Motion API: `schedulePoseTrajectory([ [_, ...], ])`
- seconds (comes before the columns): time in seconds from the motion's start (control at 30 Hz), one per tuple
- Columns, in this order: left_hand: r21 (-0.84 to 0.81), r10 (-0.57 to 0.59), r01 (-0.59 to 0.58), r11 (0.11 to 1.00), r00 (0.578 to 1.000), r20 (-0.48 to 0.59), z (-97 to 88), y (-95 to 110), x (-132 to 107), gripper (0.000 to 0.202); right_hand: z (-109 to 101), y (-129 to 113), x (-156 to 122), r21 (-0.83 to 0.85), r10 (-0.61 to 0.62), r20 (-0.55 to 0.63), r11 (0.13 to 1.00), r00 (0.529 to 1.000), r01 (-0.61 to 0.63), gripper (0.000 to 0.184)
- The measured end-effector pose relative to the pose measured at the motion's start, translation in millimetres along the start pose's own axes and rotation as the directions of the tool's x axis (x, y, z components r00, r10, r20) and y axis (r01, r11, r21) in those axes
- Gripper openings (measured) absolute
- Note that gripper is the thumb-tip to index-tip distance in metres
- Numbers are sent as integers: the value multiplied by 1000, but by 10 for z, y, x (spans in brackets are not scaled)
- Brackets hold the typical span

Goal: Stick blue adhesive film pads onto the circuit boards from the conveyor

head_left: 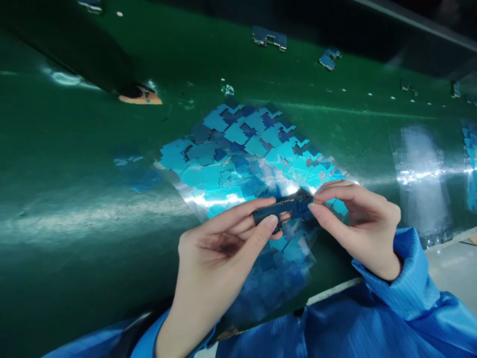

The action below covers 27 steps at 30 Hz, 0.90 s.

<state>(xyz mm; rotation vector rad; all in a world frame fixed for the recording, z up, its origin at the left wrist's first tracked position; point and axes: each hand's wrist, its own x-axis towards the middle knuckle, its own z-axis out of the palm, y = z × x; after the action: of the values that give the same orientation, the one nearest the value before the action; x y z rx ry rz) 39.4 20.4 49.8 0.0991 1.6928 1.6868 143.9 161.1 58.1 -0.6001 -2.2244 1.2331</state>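
Note:
A small dark-blue circuit board (294, 207) with a notch in its lower edge is held up in front of me. My left hand (219, 248) grips its left end between the thumb and the fingers. At the right end, the thumb and index finger of my right hand (357, 219) pinch the board's edge. Whether a thin film is also between those fingertips, I cannot tell. Beneath both hands lie sheets of bright blue cut film pieces (208, 171) on clear backing, overlapping each other and partly hidden by the board and my hands.
The green work surface (74, 159) reflects bright light. Several circuit boards lie along its far side, one notched board (269, 39) near the middle and a smaller one (330, 58) beside it. Clear film sheets (421, 174) lie at the right. A dark bar with an orange-tan end (140, 96) juts in at upper left.

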Motion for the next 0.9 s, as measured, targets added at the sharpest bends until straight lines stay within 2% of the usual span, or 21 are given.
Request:
schedulePoseTrajectory([
  [0.1, 3, -11, 11, 1000, 1000, 6, -2, 2, 2, 18, -7, 7, 4, -45, -4, -24, 999, 1000, 3, 11],
  [0.27, -35, -34, 35, 999, 999, 14, -9, 20, 33, 19, -18, 69, 15, -103, 19, -130, 994, 991, -32, 13],
  [0.37, -61, -41, 42, 997, 999, 23, -21, 4, 55, 21, -30, 91, 13, -125, -34, -151, 992, 988, 15, 16],
  [0.47, -61, -33, 36, 997, 998, 47, -46, -31, 80, 25, -49, 88, -2, -216, -249, -39, 948, 968, 235, 23],
  [0.57, -80, -27, 34, 996, 995, 91, -68, -50, 106, 30, -65, 109, -18, -314, -477, 209, 794, 854, 521, 28],
  [0.63, -98, -28, 40, 994, 993, 115, -75, -44, 118, 32, -70, 148, -18, -335, -522, 299, 726, 799, 600, 29],
  [0.67, -105, -27, 39, 994, 993, 116, -75, -37, 122, 34, -72, 171, -13, -340, -523, 303, 722, 797, 603, 29],
  [0.8, -125, -12, 24, 992, 996, 92, -66, -10, 126, 35, -89, 230, 16, -354, -540, 141, 755, 830, 552, 26],
  [0.9, -144, -9, 23, 989, 995, 97, -60, -4, 129, 35, -97, 227, 23, -349, -558, 62, 765, 828, 541, 29],
])
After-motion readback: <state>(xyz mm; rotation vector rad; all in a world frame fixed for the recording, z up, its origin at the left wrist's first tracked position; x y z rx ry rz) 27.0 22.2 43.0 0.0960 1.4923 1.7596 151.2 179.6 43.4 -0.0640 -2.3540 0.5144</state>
